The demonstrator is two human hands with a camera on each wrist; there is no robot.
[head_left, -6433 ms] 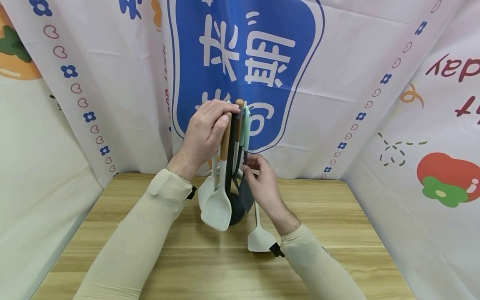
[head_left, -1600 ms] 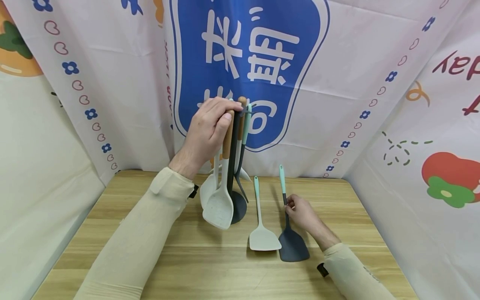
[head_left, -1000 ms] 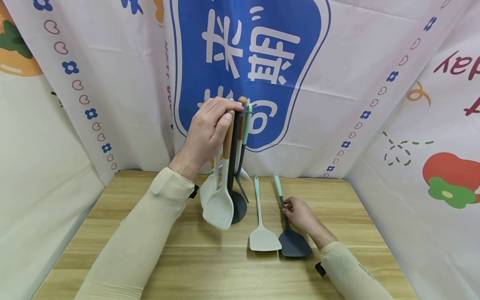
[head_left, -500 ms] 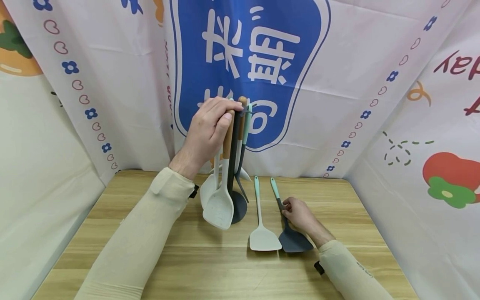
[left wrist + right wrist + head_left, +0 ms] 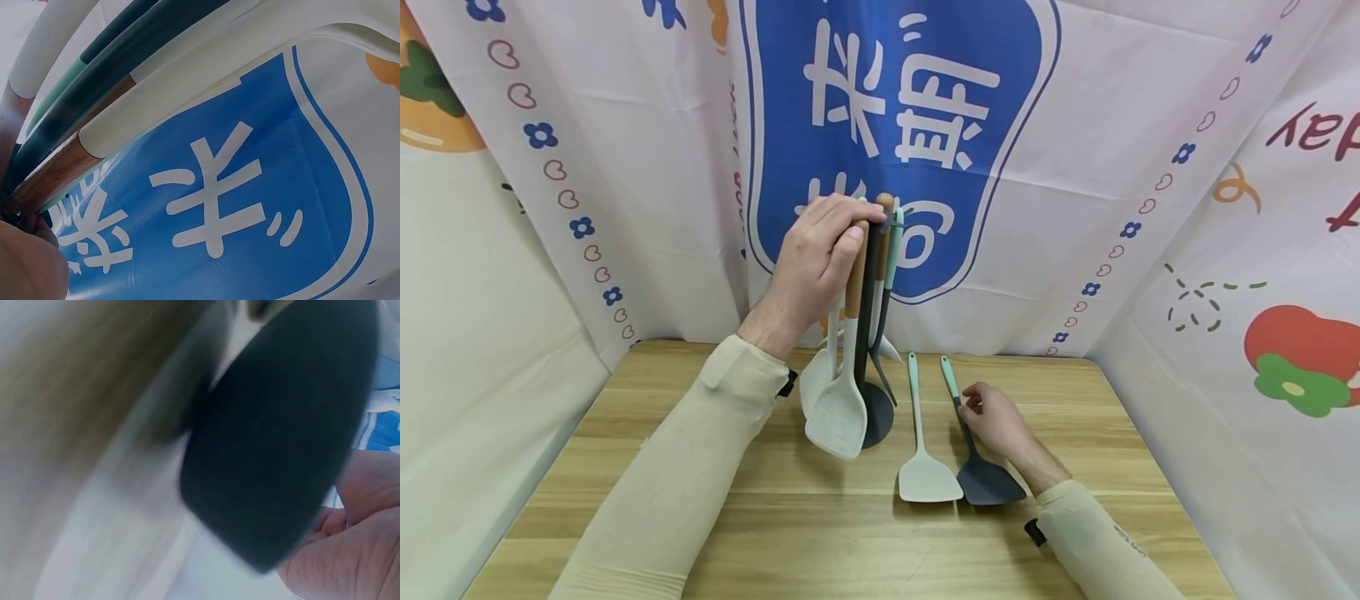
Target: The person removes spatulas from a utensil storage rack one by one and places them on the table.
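Spatula (image 5: 990, 483), dark, seems set down; right hand (image 5: 997, 422), whether pinching unclear, should next let go; left hand (image 5: 817, 248) grips rack (image 5: 891, 222).

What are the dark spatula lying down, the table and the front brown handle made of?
The dark spatula looks like silicone or plastic: evenly coloured and matte. The table seems smooth wood or wood-look covering: streaky grain. The front brown handle is probably smooth wood: warm brown, though grain isn't clear.
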